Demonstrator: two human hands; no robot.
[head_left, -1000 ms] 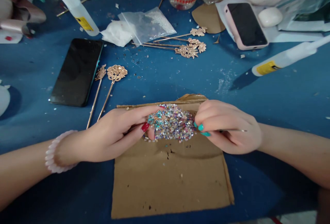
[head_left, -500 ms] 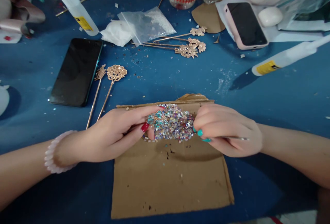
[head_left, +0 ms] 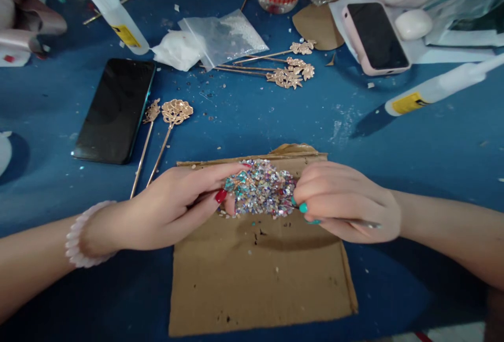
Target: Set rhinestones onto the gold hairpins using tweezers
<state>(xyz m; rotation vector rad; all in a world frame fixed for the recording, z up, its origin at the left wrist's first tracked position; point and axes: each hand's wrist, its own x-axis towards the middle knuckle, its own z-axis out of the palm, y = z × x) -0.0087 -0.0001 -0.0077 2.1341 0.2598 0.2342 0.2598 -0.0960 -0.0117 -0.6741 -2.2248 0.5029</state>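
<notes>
Our left hand [head_left: 165, 213] pinches shut beside the glittery rhinestone heap [head_left: 262, 189], right hand [head_left: 346, 203] clamps a thin silver stick [head_left: 368, 223]; gold filigree hairpins [head_left: 175, 112] lie bare.

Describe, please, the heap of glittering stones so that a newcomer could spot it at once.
Find the brown cardboard sheet on the blue table nearest the camera. By its far edge, between the left hand and the right hand, sits the heap of stones. It alone is a dense, multicoloured, sparkling mound; elsewhere, only stray specks.

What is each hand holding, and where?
Right hand: thin silvery metal tool, gripped mid-shaft. Left hand: fingers pinched at the multicoloured rhinestone pile; contents unclear.
</notes>
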